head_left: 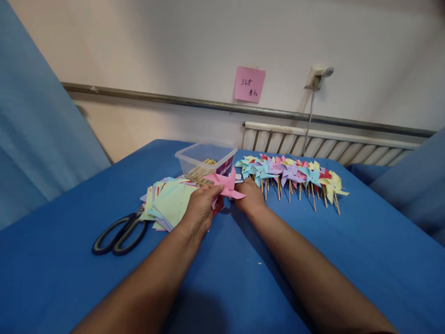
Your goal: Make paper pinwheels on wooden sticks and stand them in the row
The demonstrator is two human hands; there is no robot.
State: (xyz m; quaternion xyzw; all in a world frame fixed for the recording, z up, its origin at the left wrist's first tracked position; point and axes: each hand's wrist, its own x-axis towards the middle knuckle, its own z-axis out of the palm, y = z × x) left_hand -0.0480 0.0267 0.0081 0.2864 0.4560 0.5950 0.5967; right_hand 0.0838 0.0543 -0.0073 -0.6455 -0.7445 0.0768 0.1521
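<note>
A pink paper pinwheel head [226,183] is pinched between the thumb and fingers of my left hand [203,204], near the middle of the table. Just right of it, my right hand [251,195] reaches down beside a small whitish box [238,177]; its fingertips are hidden, so I cannot tell whether they hold anything. A clear plastic tub [194,155] with thin wooden sticks [201,171] stands behind my hands. To the left lies a loose stack of coloured paper sheets [174,202]. Something red shows under my left hand, mostly covered.
Dark-handled scissors [121,234] lie left of the paper, blades partly under it. Several finished pinwheels [290,174] on sticks lie in a row at the right. A blue cloth [313,260] covers the table. Behind are a radiator [330,144] and a wall rail [167,99].
</note>
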